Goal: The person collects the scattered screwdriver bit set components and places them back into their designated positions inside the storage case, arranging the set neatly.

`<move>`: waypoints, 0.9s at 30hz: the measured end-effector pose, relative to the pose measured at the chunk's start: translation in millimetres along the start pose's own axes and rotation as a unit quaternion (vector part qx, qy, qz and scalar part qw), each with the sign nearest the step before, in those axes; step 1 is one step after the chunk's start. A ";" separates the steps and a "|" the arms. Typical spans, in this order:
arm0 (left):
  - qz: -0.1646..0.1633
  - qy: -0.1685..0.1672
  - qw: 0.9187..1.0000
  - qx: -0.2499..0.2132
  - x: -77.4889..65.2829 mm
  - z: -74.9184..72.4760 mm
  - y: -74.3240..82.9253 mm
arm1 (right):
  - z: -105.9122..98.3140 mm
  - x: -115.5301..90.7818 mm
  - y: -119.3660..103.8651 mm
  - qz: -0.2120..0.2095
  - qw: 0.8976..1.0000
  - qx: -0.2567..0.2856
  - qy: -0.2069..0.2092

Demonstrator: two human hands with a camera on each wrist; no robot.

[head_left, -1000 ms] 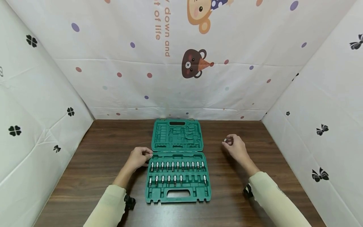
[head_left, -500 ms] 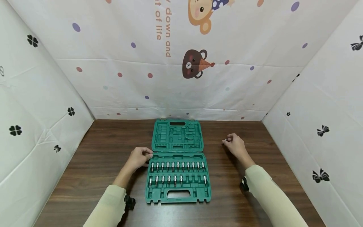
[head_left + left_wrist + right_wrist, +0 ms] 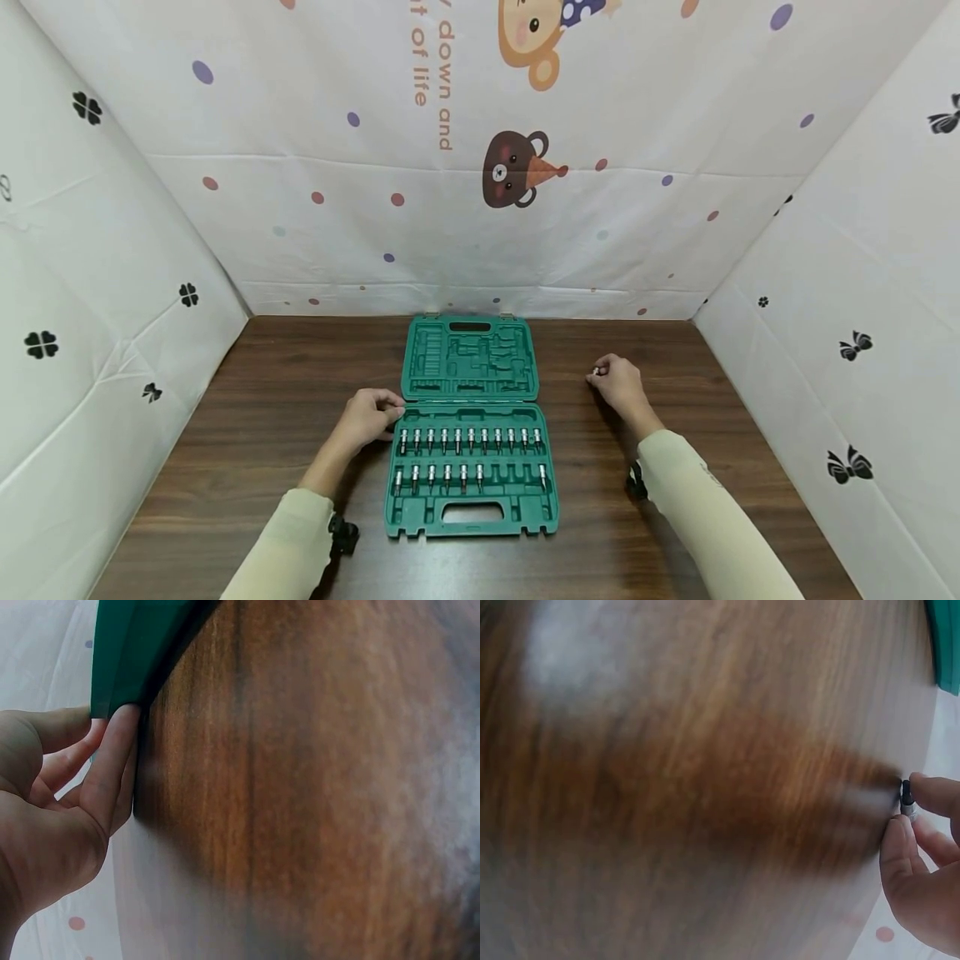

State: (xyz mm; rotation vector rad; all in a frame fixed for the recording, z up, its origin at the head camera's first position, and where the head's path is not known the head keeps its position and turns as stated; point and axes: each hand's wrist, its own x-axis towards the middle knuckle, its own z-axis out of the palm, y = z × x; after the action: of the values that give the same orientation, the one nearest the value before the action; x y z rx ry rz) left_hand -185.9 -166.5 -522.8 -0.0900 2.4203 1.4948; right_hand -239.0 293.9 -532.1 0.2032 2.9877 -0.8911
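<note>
A green plastic bit socket case (image 3: 471, 408) lies opened flat, its lid (image 3: 469, 357) toward the wall. Small silver bit sockets (image 3: 457, 441) fill the upper row of the tray; the lower row has several on the left, one at the far right and bare slots between. At the tray's upper left edge my left hand (image 3: 369, 414) grips the case's side between thumb and fingers, as the left wrist view shows too. Right of the case, my right hand (image 3: 619, 385) pinches a bit socket (image 3: 907, 801) by thumb and fingertips, low over the table; its dark tip and silver body show.
The dark wooden table (image 3: 300, 350) runs back to a white printed cloth wall (image 3: 337, 233). More cloth walls stand at left (image 3: 90, 275) and right (image 3: 825, 275). Each wrist wears a small black camera.
My right forearm has swung slightly left and the wrist has turned a little, with the bit socket staying in the fingers. My left hand and the case have not moved.
</note>
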 end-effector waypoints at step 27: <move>0.001 -0.002 1.000 -0.006 0.4 0.5 -1.5 | -4.8 -3.7 16.6 -0.024 0.995 0.092 0.007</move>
State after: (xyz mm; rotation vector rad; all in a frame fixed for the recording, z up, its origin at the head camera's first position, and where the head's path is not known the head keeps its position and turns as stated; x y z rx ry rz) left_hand -185.8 -166.8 -524.4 -0.0869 2.4094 1.5098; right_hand -233.1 309.8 -536.9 0.1419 2.9348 -1.1745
